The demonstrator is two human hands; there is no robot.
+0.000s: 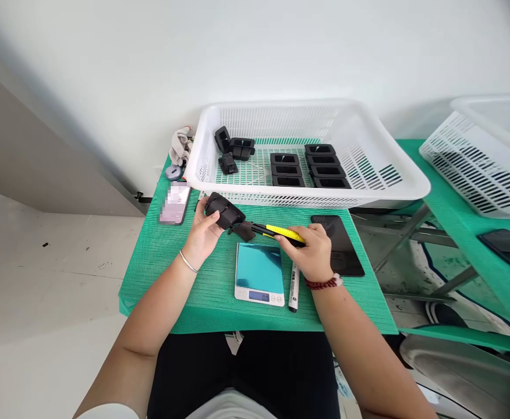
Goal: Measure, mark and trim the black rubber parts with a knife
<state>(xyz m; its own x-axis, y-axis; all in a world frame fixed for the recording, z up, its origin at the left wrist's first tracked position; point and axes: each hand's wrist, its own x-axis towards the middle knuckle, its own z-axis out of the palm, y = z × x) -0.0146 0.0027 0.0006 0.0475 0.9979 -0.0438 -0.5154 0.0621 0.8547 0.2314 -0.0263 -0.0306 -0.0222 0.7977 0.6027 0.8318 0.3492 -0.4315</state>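
Observation:
My left hand (pixel 206 230) grips a black plastic part (pixel 225 210) raised over the green table cover. In my right hand (pixel 308 251) is a yellow and black utility knife (pixel 283 233), its front end pointing left at the part's lower right side. Whether the blade touches the part I cannot tell. A dark piece (pixel 245 231) shows just below the knife's tip. Nearer to me lies a digital scale (pixel 259 269), its display reading about zero. Beside the scale is a white marker (pixel 294 288), partly hidden under my right hand.
Behind my hands stands a white plastic basket (pixel 311 193) with several black parts (pixel 286 170) in rows and a few loose. A phone (pixel 175 202), a glove (pixel 180 146) and a dark flat device (pixel 344 247) lie around. Another basket (pixel 460 166) is on the right table.

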